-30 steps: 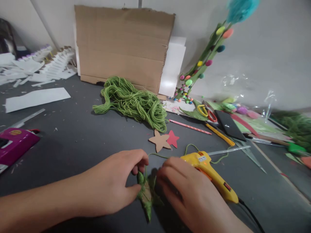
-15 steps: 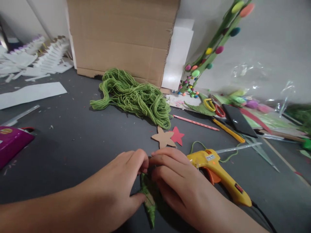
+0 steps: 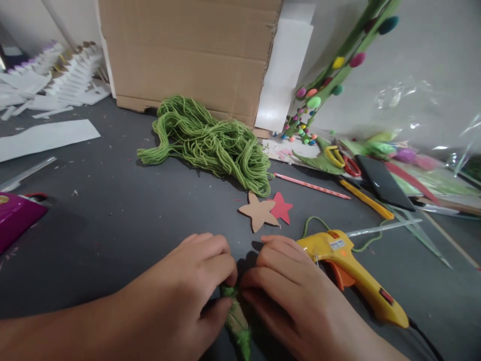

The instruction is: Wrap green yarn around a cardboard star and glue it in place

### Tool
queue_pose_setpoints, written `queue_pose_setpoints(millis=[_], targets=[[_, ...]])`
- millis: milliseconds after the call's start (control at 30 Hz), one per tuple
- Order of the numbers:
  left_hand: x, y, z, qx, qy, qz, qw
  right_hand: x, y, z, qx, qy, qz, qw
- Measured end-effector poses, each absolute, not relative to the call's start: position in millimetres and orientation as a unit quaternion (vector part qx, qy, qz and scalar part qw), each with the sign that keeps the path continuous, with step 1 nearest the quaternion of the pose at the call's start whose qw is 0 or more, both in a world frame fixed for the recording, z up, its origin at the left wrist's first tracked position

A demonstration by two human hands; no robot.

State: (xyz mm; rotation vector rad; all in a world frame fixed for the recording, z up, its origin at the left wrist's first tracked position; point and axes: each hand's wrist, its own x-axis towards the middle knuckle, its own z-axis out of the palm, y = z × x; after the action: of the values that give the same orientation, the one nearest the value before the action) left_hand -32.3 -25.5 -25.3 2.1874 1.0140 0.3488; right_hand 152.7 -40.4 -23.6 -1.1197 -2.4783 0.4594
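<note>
Low in the middle of the view lies a narrow cardboard piece partly wrapped in green yarn (image 3: 238, 321), its lower tip pointing toward me. My left hand (image 3: 205, 286) pinches it between thumb and curled fingers on its left side. On the other side, the curled fingers of my right hand (image 3: 280, 286) press close against its upper part. Much of the piece is hidden under both hands. Just beyond them a tan cardboard star (image 3: 258, 212) overlaps a red star (image 3: 282, 208). A yellow glue gun (image 3: 349, 260) lies right beside my right hand.
A heap of green yarn (image 3: 210, 143) rests before an upright cardboard sheet (image 3: 188, 55). To the right are a pink pencil (image 3: 311, 186), scissors (image 3: 334, 156), a yellow cutter (image 3: 367, 199) and a dark phone-like slab (image 3: 383, 181). A purple object (image 3: 18, 220) sits at left.
My fingers have shifted slightly down toward me along the wrapped piece, and my hands are a little further apart at the top. The whole view has tilted slightly.
</note>
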Motion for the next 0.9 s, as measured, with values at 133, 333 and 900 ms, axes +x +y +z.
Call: queue_pose_setpoints(millis=[133,333,900], targets=[[-31,-26,-26,0.842,0.394,0.129,0.344,151,-43,-27,-0.416,-0.875,0.166,0.182],[-30,-26,-29,0.855,0.385,0.117,0.327,150,-43,-25,-0.440,-0.866,0.176,0.157],[-47,-7,-17,0.934,0.197,0.047,0.293,153,-47,-24,-0.433,-0.869,0.187,0.149]])
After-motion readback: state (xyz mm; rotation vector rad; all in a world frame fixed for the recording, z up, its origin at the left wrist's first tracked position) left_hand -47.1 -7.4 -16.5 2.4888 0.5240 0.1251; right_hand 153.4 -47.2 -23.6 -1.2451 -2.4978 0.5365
